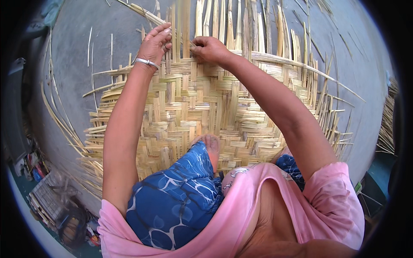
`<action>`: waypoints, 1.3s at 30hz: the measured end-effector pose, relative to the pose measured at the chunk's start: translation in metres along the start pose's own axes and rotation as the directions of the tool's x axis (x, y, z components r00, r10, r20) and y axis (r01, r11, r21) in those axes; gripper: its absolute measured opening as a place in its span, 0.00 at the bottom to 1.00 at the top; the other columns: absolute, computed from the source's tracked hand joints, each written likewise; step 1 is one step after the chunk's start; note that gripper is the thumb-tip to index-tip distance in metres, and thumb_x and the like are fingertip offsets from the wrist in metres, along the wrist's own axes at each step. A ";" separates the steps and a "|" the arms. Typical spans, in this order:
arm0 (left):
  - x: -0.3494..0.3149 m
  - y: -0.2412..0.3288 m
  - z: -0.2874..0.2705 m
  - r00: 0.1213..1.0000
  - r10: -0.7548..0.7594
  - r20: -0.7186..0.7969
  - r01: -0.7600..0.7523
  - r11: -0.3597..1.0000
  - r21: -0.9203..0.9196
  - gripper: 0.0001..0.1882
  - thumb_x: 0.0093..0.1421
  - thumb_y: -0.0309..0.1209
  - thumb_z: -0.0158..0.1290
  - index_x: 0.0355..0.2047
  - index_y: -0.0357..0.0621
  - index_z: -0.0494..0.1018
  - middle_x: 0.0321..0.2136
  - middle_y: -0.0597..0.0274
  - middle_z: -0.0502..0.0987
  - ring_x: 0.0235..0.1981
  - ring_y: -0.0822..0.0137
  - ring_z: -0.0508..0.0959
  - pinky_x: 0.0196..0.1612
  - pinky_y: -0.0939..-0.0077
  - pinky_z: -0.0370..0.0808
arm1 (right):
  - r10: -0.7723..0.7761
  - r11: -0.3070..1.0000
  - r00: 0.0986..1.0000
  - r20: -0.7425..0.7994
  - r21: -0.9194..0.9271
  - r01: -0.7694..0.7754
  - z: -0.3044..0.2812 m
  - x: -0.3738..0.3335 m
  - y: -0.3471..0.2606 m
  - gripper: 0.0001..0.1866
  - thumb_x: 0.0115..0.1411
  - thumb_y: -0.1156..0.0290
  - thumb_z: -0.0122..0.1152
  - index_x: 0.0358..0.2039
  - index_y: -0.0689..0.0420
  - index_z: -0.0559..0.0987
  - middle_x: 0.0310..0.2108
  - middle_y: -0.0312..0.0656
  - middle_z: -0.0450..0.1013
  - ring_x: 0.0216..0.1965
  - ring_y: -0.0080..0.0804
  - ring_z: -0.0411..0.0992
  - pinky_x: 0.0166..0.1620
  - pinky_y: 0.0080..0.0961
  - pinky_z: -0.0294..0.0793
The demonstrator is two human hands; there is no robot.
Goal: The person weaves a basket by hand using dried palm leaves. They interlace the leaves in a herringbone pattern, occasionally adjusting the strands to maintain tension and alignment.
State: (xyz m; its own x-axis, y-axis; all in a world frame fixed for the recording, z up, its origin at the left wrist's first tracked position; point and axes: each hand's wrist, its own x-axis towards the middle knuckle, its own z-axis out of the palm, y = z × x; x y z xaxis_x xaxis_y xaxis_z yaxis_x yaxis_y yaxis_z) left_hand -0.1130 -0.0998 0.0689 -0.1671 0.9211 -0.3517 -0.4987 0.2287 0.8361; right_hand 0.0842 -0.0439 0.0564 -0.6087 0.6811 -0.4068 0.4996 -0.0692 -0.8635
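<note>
A half-woven mat (172, 99) of pale yellow, flattened cane strips spreads out in front of me, with long loose ends standing out along its far edge. My left hand (155, 44), with a silver bangle on the wrist, has its fingers bent round upright cane strips (175, 45) at that edge. Just to the right, my right hand (210, 49) is closed in a pinch at the strips; its fingertips are partly hidden. A long crosswise strip (301, 64) runs from beside the right hand out to the right, over the upright ends.
My bare foot (211, 146) rests on the mat. Loose strips lie scattered on the grey floor (71, 56). A bundle of thin stalks (388, 120) lies at the far right. A wire rack (45, 198) and assorted clutter stand at the lower left.
</note>
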 end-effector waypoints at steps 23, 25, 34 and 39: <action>0.019 0.058 -0.059 0.985 0.092 -0.145 -0.105 0.991 -0.085 0.06 0.54 0.28 0.57 0.29 0.44 0.71 0.26 0.62 0.75 0.28 0.68 0.76 0.30 0.74 0.77 | -0.030 0.999 0.998 0.055 -0.012 0.031 -0.005 -0.002 -0.001 0.16 0.49 0.71 0.56 0.41 0.57 0.75 0.31 0.41 0.76 0.33 0.33 0.75 0.40 0.28 0.72; 0.008 0.043 -0.063 0.975 0.055 -0.214 -0.048 0.998 0.036 0.04 0.55 0.25 0.56 0.29 0.42 0.71 0.27 0.62 0.76 0.27 0.70 0.76 0.25 0.80 0.76 | 0.003 0.999 0.997 0.080 -0.054 0.001 -0.007 -0.001 -0.004 0.17 0.49 0.72 0.56 0.42 0.57 0.75 0.32 0.41 0.76 0.34 0.33 0.75 0.40 0.28 0.72; -0.051 0.004 -0.065 0.737 0.062 -0.673 0.134 0.962 0.236 0.06 0.53 0.25 0.57 0.27 0.36 0.71 0.20 0.58 0.76 0.15 0.73 0.74 0.11 0.84 0.68 | -0.305 0.918 0.941 -0.147 -0.310 0.250 0.002 -0.016 0.017 0.12 0.52 0.74 0.54 0.39 0.55 0.75 0.39 0.41 0.72 0.38 0.38 0.73 0.44 0.31 0.72; -0.051 0.003 -0.058 0.692 0.122 -0.712 0.179 0.926 0.333 0.07 0.54 0.25 0.57 0.26 0.35 0.70 0.18 0.58 0.74 0.13 0.74 0.72 0.09 0.84 0.64 | -0.398 0.722 0.917 -0.009 -0.621 0.307 0.009 -0.042 0.009 0.12 0.51 0.77 0.51 0.38 0.54 0.74 0.42 0.39 0.71 0.37 0.41 0.73 0.40 0.33 0.74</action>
State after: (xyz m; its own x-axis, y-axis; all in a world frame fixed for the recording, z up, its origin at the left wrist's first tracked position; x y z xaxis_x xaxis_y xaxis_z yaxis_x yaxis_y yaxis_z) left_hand -0.1555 -0.1647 0.0648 -0.7818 0.4409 -0.4409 -0.2082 0.4820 0.8511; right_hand 0.1086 -0.0791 0.0632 -0.7517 0.6590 -0.0269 0.5562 0.6114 -0.5629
